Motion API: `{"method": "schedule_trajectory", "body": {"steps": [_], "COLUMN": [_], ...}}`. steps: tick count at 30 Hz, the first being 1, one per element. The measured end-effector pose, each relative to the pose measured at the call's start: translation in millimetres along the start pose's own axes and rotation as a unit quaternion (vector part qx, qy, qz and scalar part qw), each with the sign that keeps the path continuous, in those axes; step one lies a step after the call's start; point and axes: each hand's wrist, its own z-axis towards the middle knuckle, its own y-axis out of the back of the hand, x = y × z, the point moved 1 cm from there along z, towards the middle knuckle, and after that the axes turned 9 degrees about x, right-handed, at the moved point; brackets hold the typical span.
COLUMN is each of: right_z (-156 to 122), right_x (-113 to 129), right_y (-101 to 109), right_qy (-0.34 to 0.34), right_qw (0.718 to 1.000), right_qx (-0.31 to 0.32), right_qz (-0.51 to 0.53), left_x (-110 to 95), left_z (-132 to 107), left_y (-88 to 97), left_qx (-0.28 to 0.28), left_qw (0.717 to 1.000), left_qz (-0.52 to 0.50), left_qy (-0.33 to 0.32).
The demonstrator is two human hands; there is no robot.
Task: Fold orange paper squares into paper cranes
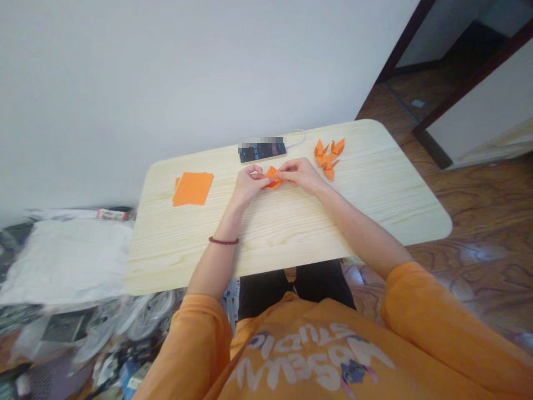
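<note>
Setting: a pale wood-grain tabletop (291, 222) with rounded corners, set against a plain white wall (166, 83).
Left hand (249, 184): forearm stretched forward over the tabletop, wrist low, with a dark red bead bracelet (224, 241) around it.
Right hand (303, 174): reaches in from the right, knuckles up, meeting the left at the middle.
Fingers (259, 175): on both hands curled in and pinched shut on the folded orange paper (272, 178), 1 hand at each end.
Folded orange paper: small, creased and matte, at the tabletop's far middle (resting or lifted, I cannot tell), just in front of the phone (262, 151).
Nearby: flat orange squares (192, 188) stacked to the left; pointed folded pieces (328, 154) to the right.
</note>
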Motion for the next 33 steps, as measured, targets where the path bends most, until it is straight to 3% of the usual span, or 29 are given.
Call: {"method": "schedule_trajectory", "body": {"steps": [23, 33], "right_z": [-1.1, -2.1], "right_x": [2.4, 4.8], "right_y": [0.5, 6.7], "right_qy": [0.011, 0.011], "right_qw": [0.998, 0.993], "right_qx": [0.058, 0.071], "right_qz": [0.009, -0.098], "left_x": [-4.0, 1.3], "left_z": [-4.2, 0.2], "left_y": [-6.3, 0.6], "left_qx": [0.059, 0.037], "left_qw": [0.998, 0.999], "left_qz": [0.016, 0.013], "left_qy": [0.021, -0.001]}}
